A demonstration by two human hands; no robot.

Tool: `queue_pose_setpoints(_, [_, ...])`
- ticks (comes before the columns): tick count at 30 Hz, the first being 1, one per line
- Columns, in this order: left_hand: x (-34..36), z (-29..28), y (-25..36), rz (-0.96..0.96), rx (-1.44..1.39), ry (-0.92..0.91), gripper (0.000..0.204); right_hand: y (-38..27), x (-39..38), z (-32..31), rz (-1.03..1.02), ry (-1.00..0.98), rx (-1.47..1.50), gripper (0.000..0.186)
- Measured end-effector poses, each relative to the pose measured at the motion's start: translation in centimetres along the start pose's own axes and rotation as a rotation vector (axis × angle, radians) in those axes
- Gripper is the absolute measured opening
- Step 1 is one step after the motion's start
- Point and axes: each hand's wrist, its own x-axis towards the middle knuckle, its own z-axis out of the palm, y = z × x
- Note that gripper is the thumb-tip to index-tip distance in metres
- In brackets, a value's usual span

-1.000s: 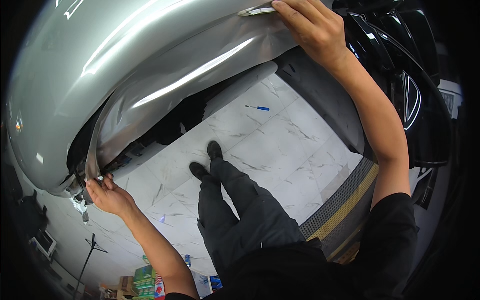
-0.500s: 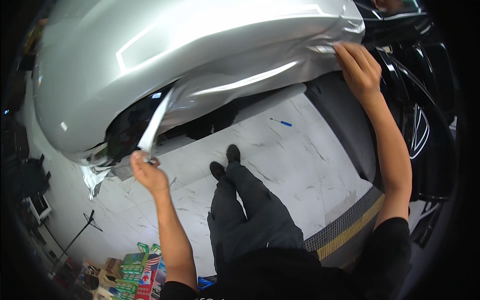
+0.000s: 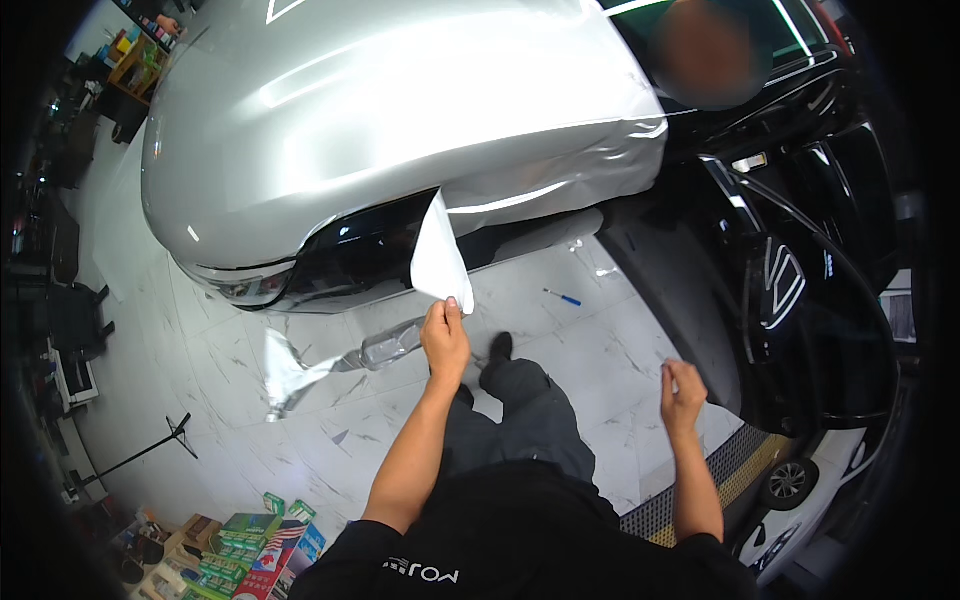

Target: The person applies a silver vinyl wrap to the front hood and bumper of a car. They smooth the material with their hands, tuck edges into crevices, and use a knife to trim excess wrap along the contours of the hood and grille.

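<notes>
The left hand [image 3: 446, 343] pinches the film flap [image 3: 440, 258], which hangs below the silver hood [image 3: 370, 130], baring more black bodywork [image 3: 368, 245] than before. The right hand [image 3: 683, 396] has left the film (fingers curled, any contents untellable), well apart from the hood.

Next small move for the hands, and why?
I'd probably bring the right hand up to the loose lower edge of the silver sheet. Only the left hand has a grip on it, pinching the end of the white flap; the right is out over the floor, and the sheet looks wrinkled toward its right end.
</notes>
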Motion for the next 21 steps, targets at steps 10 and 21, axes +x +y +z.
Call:
queue_pose_setpoints(10, [8.9, -4.5, 8.7, 0.257, 0.699, 0.199, 0.090, 5.5, -0.8, -2.3, 0.098, 0.006, 0.259, 0.013])
queue_pose_setpoints(21, [12.6, 5.2, 8.0, 0.083, 0.621, 0.255, 0.026, 8.5, 8.0, -6.0, -0.116, -0.050, 0.574, 0.015])
